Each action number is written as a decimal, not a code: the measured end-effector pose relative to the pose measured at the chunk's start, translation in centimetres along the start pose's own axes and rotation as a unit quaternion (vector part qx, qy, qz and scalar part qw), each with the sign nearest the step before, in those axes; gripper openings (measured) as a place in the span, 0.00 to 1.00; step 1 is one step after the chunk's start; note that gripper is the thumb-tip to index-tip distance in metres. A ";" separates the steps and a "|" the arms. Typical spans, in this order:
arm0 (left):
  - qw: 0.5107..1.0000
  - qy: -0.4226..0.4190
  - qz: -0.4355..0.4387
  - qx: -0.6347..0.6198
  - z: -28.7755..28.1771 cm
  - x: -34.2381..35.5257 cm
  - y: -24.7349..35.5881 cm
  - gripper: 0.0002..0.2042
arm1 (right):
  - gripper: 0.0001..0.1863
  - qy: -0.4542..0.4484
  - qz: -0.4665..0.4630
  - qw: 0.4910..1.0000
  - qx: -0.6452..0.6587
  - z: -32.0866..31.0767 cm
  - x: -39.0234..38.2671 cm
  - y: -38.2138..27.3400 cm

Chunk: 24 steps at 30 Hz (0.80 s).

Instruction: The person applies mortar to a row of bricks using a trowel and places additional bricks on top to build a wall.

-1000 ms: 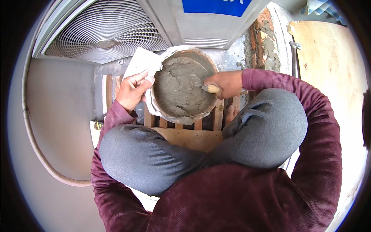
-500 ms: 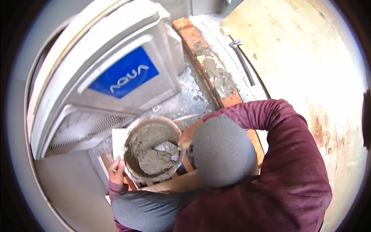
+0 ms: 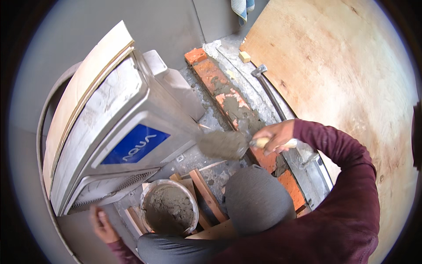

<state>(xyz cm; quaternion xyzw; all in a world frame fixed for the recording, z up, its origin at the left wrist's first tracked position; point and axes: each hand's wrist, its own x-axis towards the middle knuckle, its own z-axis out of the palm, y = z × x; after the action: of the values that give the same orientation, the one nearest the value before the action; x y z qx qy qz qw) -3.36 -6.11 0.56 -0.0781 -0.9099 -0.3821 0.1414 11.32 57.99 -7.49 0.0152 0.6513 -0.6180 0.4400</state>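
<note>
My right hand [image 3: 277, 135] is closed around the pale handle of a trowel [image 3: 224, 145]. Grey mortar covers the trowel's blade, which is held just left of a row of orange bricks [image 3: 211, 77]. Wet mortar [image 3: 237, 108] is smeared over the middle of that row. At the lower left my left hand [image 3: 103, 225] is slightly blurred, fingers apart and holding nothing, to the left of a round bucket [image 3: 196, 209]. More mortar [image 3: 169, 207] lies inside the bucket, close by my grey-clad knees.
A large white appliance [image 3: 171, 114] with a blue panel stands at left. Beyond the bricks lie a hammer [image 3: 269, 92], a small wooden block [image 3: 245, 56] and a big plywood sheet [image 3: 334, 66]. Wooden strips [image 3: 207, 196] lie beside the bucket. A cloth [image 3: 241, 9] hangs at the back.
My right hand has lifted the trowel out of the bucket, loaded with mortar, toward the bricks. My left hand has let go of the bucket's rim and moved left. The view has shifted.
</note>
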 end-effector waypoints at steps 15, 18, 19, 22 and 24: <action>0.867 0.199 0.347 0.296 9.5 13.7 16.3 0.56 | 0.11 0.575 -0.044 0.588 -0.568 -29.7 15.5 -12.9; 0.869 0.191 0.356 0.286 8.0 15.1 13.2 0.60 | 0.12 0.576 -0.050 0.565 -0.589 -32.0 17.8 -11.8; 0.871 0.183 0.360 0.279 7.9 15.2 13.1 0.60 | 0.12 0.573 -0.071 0.560 -0.595 -32.2 17.6 -11.7; 0.883 0.185 0.341 0.265 9.5 14.7 14.9 0.62 | 0.12 0.583 -0.066 0.559 -0.587 -31.7 15.3 -11.6; 0.880 0.167 0.322 0.305 9.0 13.8 14.9 0.63 | 0.12 0.543 -0.066 0.563 -0.619 -30.3 14.2 -12.8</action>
<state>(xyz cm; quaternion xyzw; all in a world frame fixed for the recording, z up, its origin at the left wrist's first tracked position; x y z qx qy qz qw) -14.50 11.14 8.95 -0.2547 -0.8689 -0.0264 0.4237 -21.36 72.33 -10.29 0.0291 0.9896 0.0343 -0.1370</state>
